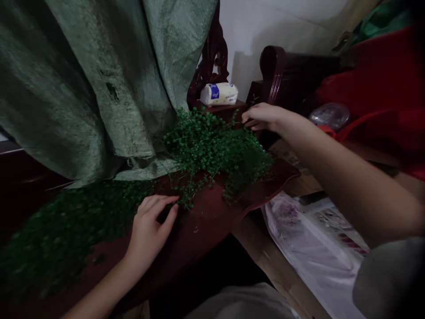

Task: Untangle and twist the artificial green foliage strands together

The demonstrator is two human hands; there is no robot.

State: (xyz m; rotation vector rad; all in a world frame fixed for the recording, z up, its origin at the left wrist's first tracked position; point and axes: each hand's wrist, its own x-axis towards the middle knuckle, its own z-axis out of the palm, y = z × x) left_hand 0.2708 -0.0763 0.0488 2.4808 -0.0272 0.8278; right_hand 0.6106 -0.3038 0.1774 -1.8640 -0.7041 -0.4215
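Observation:
A heap of leafy green sprigs [212, 144] lies at the far end of a dark red wooden seat [206, 226]. My left hand [151, 221] is low over the seat, its thumb and index fingertips pinched at the edge of a small sprig [187, 198] in front of the heap. Over the heap's far right side, my right hand [264, 117] hangs with its fingers curled down around a thin sprig [235, 116]; its fingertips are partly hidden. A second, blurred mass of the same greens [76, 230] spreads along the seat at left.
A greenish woven sack [126, 79] drapes behind the greens. A tissue pack [219, 94] rests by the carved chair back [215, 48]. On the right are red fabric [375, 84], a clear plastic container [330, 114], a cardboard box [303, 177] and a pale floral package [299, 230].

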